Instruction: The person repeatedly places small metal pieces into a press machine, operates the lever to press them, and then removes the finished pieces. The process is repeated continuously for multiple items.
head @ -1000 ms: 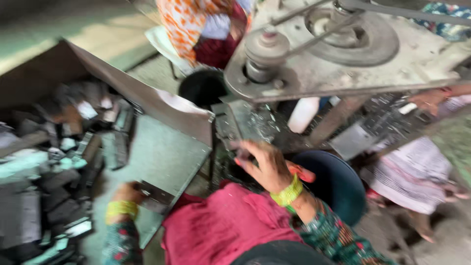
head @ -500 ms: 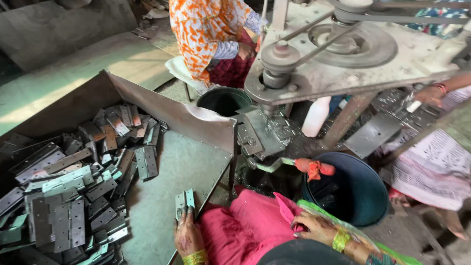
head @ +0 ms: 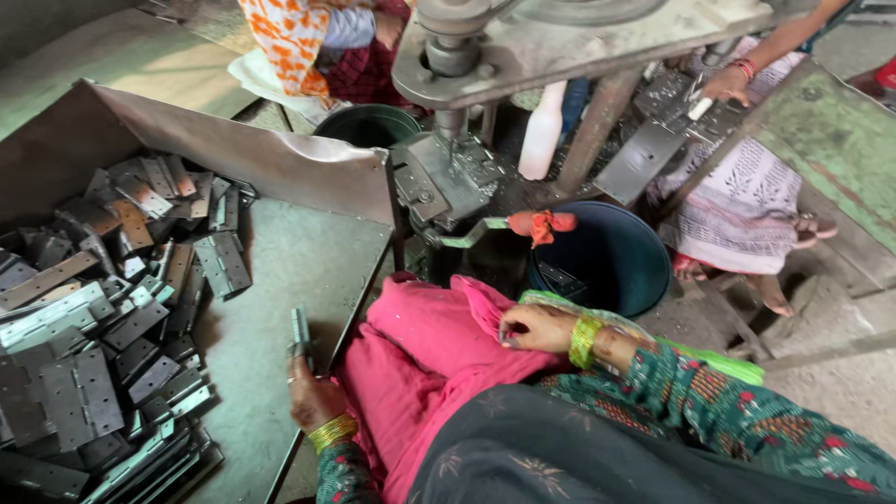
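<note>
The metal hinge (head: 301,338) stands on its edge in the lower middle-left of the frame, at the near rim of the grey metal tray (head: 280,280). The left hand (head: 313,397) is closed around its lower end, with the fingers wrapped on it, so the hinge points up and away from the person; held like this, it looks ready to be carried across to the machine. The hand rests at the tray's edge, just beside the pink cloth (head: 420,364) on the person's lap.

The right hand (head: 537,329) lies near the centre of the frame on the same pink cloth. Its fingers are curled together and pinch a fold of the cloth; I see no metal part in it.

To the left, a large pile of hinges (head: 103,308) fills the tray, inside easy reach of the left hand. The tray's bent back wall (head: 233,159) keeps the pile from sliding off.

Above the lap, in the upper middle, stands the press machine (head: 448,177) with a green lever with an orange grip (head: 537,226) pointing toward the right hand. Just right of it a dark blue bucket (head: 607,261) sits under the machine, probably to catch finished pieces. Another person's hand (head: 723,86) works at the upper right.
</note>
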